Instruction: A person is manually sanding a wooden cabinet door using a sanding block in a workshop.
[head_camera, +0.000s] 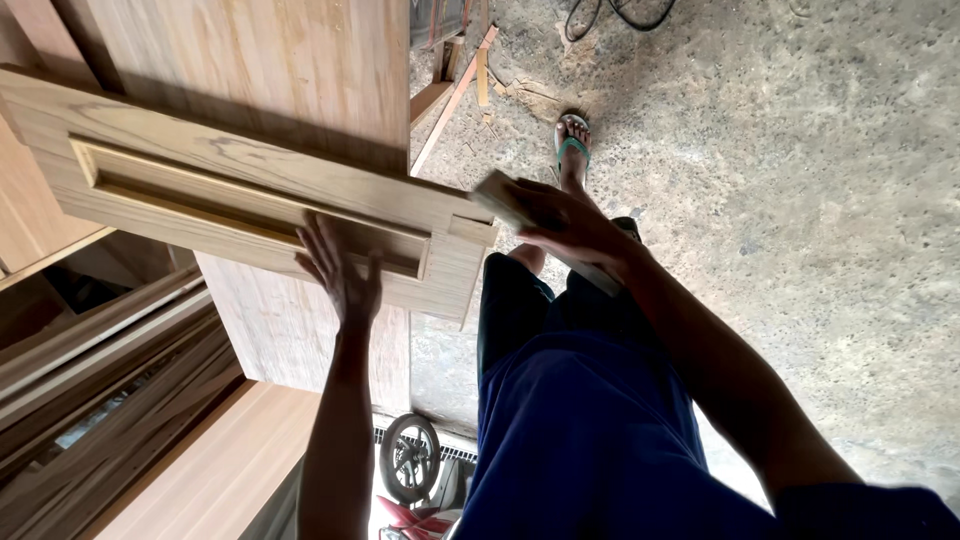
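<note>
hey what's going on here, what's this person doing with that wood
A person in dark blue shorts stands on a concrete floor at a wooden panel frame with a recessed rectangular opening. The left hand lies flat against the frame near its lower edge. The right hand grips a small flat block, possibly a sanding block, held at the frame's right end. Larger wooden boards are behind the frame, with more timber stacked at the left.
</note>
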